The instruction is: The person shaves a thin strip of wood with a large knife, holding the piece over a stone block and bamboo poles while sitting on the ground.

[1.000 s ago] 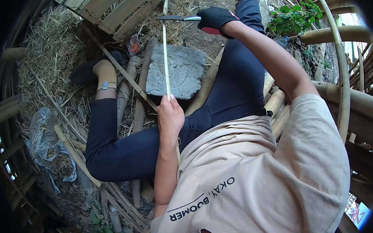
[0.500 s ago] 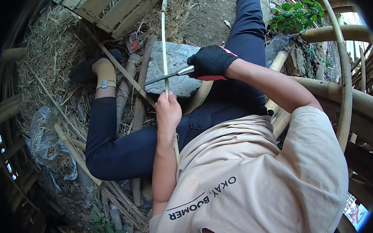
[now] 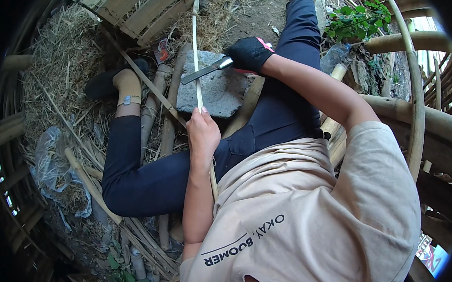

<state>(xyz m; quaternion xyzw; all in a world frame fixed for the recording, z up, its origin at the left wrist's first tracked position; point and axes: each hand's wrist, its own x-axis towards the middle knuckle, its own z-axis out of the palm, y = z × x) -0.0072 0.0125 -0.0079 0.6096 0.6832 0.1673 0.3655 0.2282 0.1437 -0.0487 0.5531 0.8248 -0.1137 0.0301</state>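
Note:
My bare left hand is closed around a long, pale bamboo strip. The strip runs from under my forearm, through the fist and away over a grey stone block. In a black and pink glove, my right hand grips a knife by its handle, which the fingers mostly hide. Its flat metal blade points left and crosses the strip above the block. Whether the edge touches the strip I cannot tell.
My legs spread to both sides of the block. Bamboo poles lie to its left, with dry straw beyond. A slatted bamboo panel stands at the far side. A plastic bottle and a green plant are at the right.
My right hand and the knife have moved away from me along the strip, farther from my left hand. The blade is tilted more. My left hand has hardly moved.

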